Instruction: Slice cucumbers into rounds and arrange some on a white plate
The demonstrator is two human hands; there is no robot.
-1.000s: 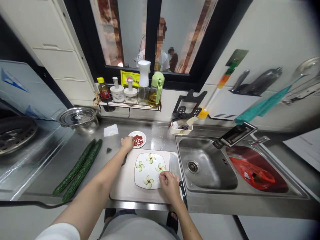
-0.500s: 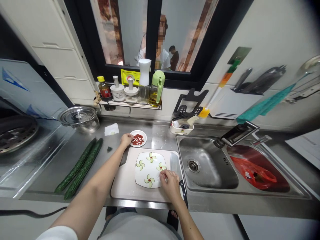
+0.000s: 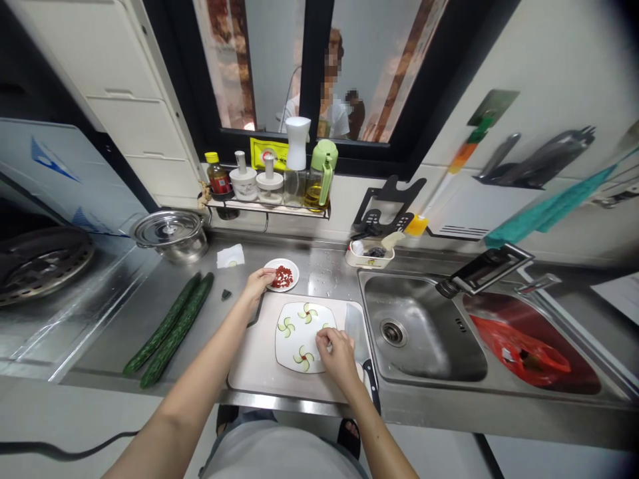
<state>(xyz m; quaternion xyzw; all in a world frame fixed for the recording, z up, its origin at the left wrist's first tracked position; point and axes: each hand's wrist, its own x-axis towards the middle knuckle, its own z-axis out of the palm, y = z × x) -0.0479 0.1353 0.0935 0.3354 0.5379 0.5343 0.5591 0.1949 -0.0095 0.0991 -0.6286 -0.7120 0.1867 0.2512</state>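
My left hand [image 3: 257, 284] is closed at the left rim of a small white plate [image 3: 295, 282] of chopped red bits [image 3: 282, 277]; its fingertips lie over the rim near the bits. Over the right side of a larger white plate [image 3: 291, 350], my right hand [image 3: 337, 354] is pinched, and whatever is between its fingertips is hidden. Pinwheels of thin green-edged slices [image 3: 303, 359] are arranged on this plate, some with red centres. The right-hand pinwheel is mostly covered by my fingers. Under the plate is a pale cutting board [image 3: 259, 379], with a knife [image 3: 370, 379] along its right edge.
Two cucumbers [image 3: 178, 329] lie left of the board, near a lidded steel pot [image 3: 172, 234]. A double sink [image 3: 424, 326] is at right, with a red plastic bag [image 3: 524, 352]. Seasoning bottles stand on a rack [image 3: 269, 207]. A person [image 3: 332, 100] shows in the window.
My right hand has moved slightly up and forward over the right-hand pinwheel, covering more of it. My left hand stays by the small plate. The whole view has shifted a little.
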